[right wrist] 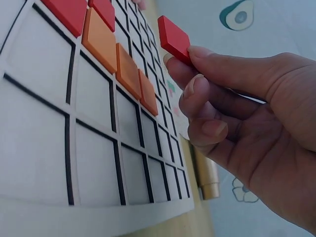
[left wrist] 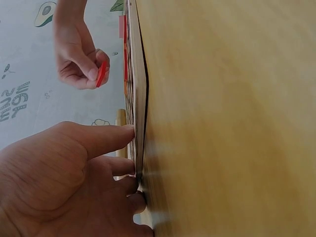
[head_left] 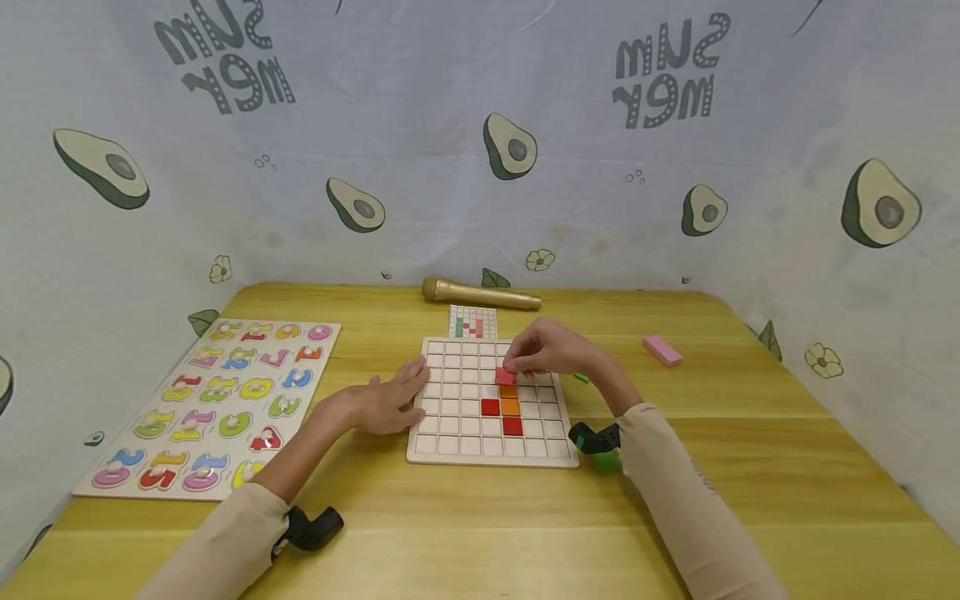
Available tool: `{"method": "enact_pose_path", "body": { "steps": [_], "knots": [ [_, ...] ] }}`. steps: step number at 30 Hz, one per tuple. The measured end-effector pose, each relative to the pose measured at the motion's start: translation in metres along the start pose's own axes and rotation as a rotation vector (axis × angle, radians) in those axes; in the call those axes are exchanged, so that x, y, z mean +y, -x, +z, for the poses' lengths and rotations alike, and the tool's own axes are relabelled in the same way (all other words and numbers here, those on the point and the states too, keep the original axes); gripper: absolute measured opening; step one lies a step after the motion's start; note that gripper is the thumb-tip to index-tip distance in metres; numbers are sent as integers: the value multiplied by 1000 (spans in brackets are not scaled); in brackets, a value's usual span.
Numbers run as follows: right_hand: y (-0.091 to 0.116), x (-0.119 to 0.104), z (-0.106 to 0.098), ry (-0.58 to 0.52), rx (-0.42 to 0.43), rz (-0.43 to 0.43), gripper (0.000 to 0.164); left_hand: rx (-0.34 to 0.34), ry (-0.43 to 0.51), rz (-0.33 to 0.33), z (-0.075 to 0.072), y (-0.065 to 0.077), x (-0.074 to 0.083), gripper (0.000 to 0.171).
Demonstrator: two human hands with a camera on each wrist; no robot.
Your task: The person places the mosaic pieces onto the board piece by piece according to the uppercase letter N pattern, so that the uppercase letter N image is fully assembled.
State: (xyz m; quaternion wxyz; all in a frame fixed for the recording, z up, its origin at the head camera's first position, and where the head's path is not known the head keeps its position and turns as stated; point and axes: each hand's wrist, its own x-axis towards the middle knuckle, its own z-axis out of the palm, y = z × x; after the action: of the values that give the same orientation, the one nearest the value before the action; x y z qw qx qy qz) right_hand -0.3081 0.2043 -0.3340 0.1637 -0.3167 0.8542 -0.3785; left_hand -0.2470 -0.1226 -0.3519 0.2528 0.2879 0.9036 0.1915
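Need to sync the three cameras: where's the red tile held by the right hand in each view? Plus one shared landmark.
Head: red tile a little below and right of centre, pinched by the right hand.
Left wrist: red tile in the upper left.
Right wrist: red tile near the top, slightly right of centre.
Landmark: grid board, nearly edge-on in left wrist.

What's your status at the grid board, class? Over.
Right hand pinches red tile, raised off grid board. Left hand touches board's edge. Nothing visibly in the way.
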Motion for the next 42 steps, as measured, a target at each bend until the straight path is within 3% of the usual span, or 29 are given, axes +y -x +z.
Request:
{"method": "enact_pose_path", "body": {
  "steps": [11,19,26,34,42],
  "knots": [
    [-21,-8,17,11,-28,-7,12,8,-27,-18,1,-2,-1,75],
    [-23,-7,27,-26,7,25,10,11,-34,-18,0,-4,0,76],
    [-27,-6,36,14,47,4,9,21,-26,-13,10,-22,-28,83],
    [-29,-6,43,101,60,-41,8,12,-5,0,2,-8,-9,81],
    [-30,-11,45,132,48,-56,6,19,-20,4,8,-18,-23,81]
  ]
}}
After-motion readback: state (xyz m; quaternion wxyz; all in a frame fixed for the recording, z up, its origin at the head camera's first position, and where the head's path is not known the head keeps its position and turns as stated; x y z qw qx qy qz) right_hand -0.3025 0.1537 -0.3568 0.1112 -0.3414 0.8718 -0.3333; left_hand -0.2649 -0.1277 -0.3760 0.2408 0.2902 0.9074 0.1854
